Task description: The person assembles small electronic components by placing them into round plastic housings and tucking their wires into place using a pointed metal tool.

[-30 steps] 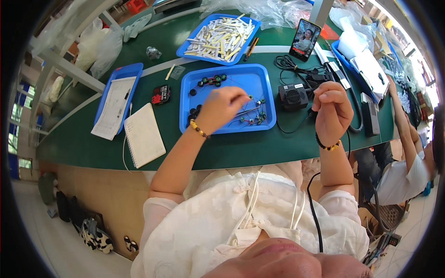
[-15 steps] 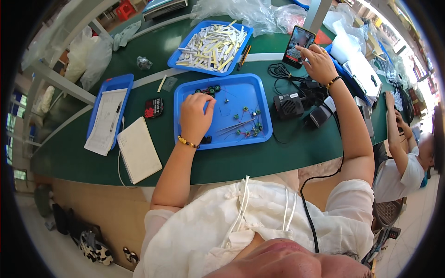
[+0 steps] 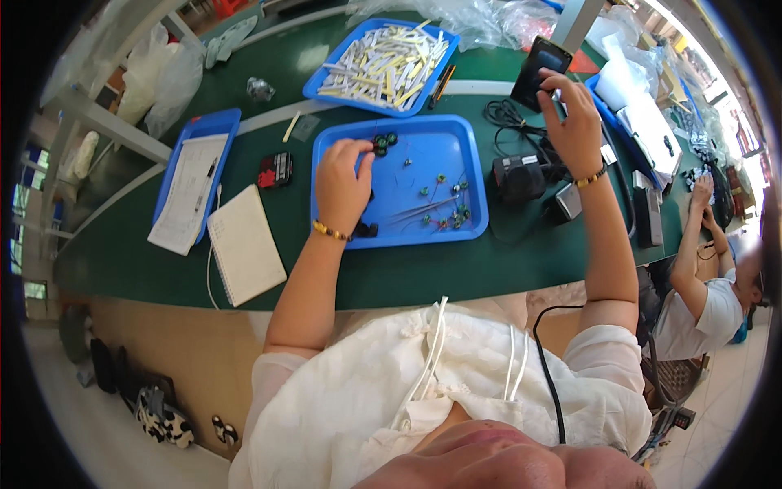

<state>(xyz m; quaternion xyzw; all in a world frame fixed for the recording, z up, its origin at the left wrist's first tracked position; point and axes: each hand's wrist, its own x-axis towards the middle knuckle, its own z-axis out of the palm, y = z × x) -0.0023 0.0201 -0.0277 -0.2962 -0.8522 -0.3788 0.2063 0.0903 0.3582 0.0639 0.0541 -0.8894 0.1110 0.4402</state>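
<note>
My left hand (image 3: 344, 186) rests over the left side of a blue tray (image 3: 481, 196), loosely curled with the thumb apart from the fingers; nothing shows in it. Just beyond its fingertips sit several dark green round parts (image 3: 381, 143). Thin tweezers (image 3: 423, 210) lie in the tray beside small green coils with wires (image 3: 452, 218). Dark pieces (image 3: 365, 230) lie near my left wrist. My right hand (image 3: 574, 126) is raised beside an upright phone (image 3: 540, 72) with a dark screen. Its thumb and index finger are apart, and its other fingers are partly hidden.
Paper strips fill another blue tray (image 3: 309, 85) behind. A notebook (image 3: 247, 244), a clipboard-like tray with papers (image 3: 191, 183) and a black-red box (image 3: 275, 169) lie left. Black devices (image 3: 519, 178) and cables (image 3: 505, 114) stand right. A co-worker (image 3: 700, 301) sits far right.
My right hand has drawn slightly back from the phone, whose screen has gone from lit to dark. My left hand stays over the tray. The view has shifted a little.
</note>
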